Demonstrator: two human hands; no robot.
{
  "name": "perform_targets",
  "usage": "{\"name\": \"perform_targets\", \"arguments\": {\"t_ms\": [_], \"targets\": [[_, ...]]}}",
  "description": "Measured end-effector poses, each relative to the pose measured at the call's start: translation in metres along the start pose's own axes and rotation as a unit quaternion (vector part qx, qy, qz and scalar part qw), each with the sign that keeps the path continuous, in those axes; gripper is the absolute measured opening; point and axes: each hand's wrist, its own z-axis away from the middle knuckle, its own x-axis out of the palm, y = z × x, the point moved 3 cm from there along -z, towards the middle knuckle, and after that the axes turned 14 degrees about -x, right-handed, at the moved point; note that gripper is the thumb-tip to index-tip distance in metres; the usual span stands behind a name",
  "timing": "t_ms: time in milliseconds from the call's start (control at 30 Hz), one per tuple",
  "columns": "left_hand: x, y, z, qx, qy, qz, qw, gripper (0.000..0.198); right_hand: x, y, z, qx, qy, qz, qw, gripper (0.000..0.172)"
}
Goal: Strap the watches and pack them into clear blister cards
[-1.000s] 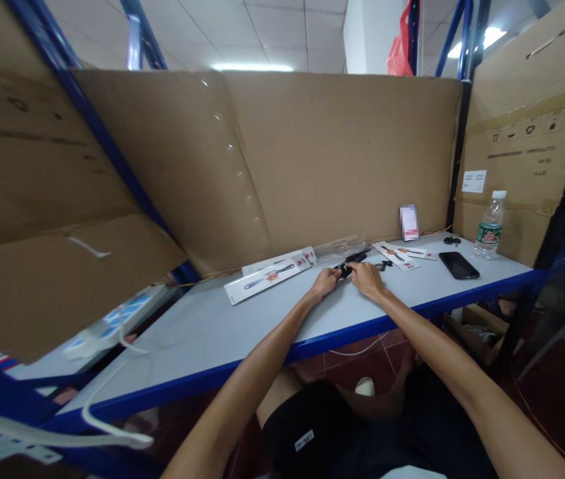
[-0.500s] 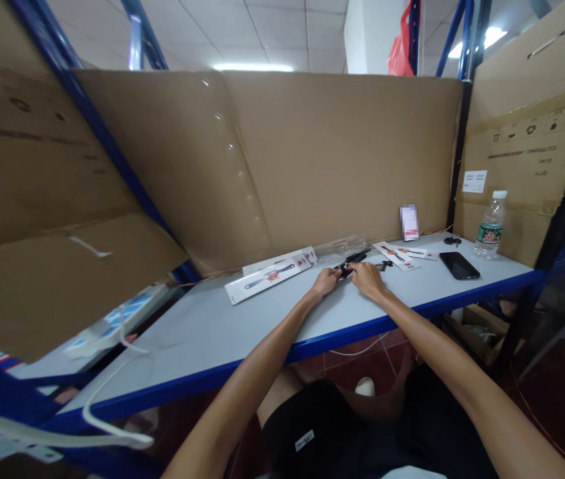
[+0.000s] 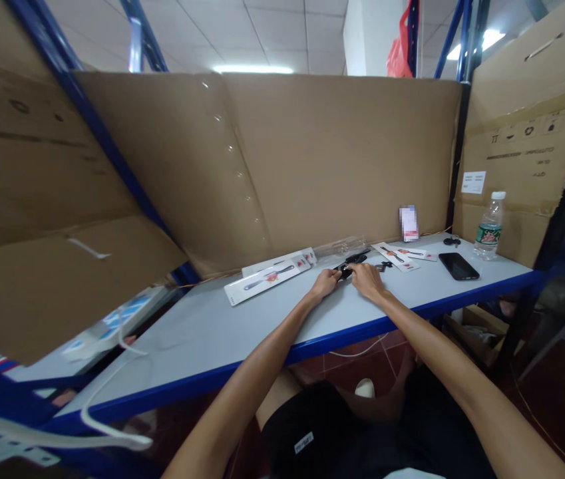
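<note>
Near the back of the grey table, my left hand (image 3: 326,284) is closed on one end of a small black tool (image 3: 344,272) with a shiny part; its kind I cannot make out. My right hand (image 3: 368,282) pinches the same tool from the other side, its fingertips partly hiding it. Just behind the hands lie more black pieces (image 3: 360,257). Small black parts (image 3: 384,265) rest to the right of my right hand. Printed cards (image 3: 396,257) picturing a dark-handled tool lie further right, and a long white printed package (image 3: 268,277) lies left of my left hand.
Clear plastic wrappers (image 3: 341,247) lie against the cardboard wall (image 3: 342,159). At the right are a black phone (image 3: 458,266), a lit phone (image 3: 408,223) standing upright, keys (image 3: 452,241) and a water bottle (image 3: 490,227). A blue edge (image 3: 352,336) borders the table.
Both hands stay at the same spot on the black tool, with only slight finger movement. At the far right edge, another person's arm has shifted.
</note>
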Motion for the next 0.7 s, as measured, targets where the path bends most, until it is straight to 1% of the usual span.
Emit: {"name": "perform_targets", "arguments": {"t_ms": [67,200,267,333,400,467,533,600,700], "targets": [[0.0001,0.0000,0.0001,0.001,-0.001,-0.001,1.000,0.046,-0.0003,-0.0002,0.0003,-0.005,0.006,-0.003,1.000,0.043],[-0.0001,-0.0005,0.0004,0.003,0.000,-0.002,1.000,0.046,0.0002,-0.0022,0.0001,-0.047,0.011,-0.016,0.999,0.047],[-0.0003,-0.0008,0.0002,0.003,0.001,-0.004,1.000,0.045,0.0009,-0.0018,-0.0004,-0.037,0.003,-0.013,0.999,0.044],[-0.0004,-0.0011,-0.0001,0.002,0.002,-0.006,1.000,0.044,0.0012,-0.0005,-0.0008,-0.011,-0.002,-0.006,1.000,0.042],[-0.0005,-0.0014,-0.0004,0.002,0.003,-0.009,1.000,0.043,0.0010,0.0002,-0.0008,0.004,0.001,-0.003,1.000,0.042],[-0.0007,-0.0018,-0.0005,0.002,0.003,-0.011,1.000,0.041,0.0011,-0.0003,-0.0006,-0.010,0.007,-0.008,1.000,0.045],[-0.0009,-0.0022,-0.0006,0.004,0.003,-0.012,1.000,0.039,0.0015,-0.0014,-0.0003,-0.038,0.009,-0.017,0.999,0.047],[-0.0011,-0.0026,-0.0007,0.006,0.004,-0.011,1.000,0.038,0.0021,-0.0019,-0.0003,-0.054,0.005,-0.018,0.998,0.046],[-0.0011,-0.0026,-0.0011,0.007,0.009,-0.005,1.000,0.040,0.0020,-0.0008,-0.0008,-0.027,-0.003,-0.005,1.000,0.042]]}}
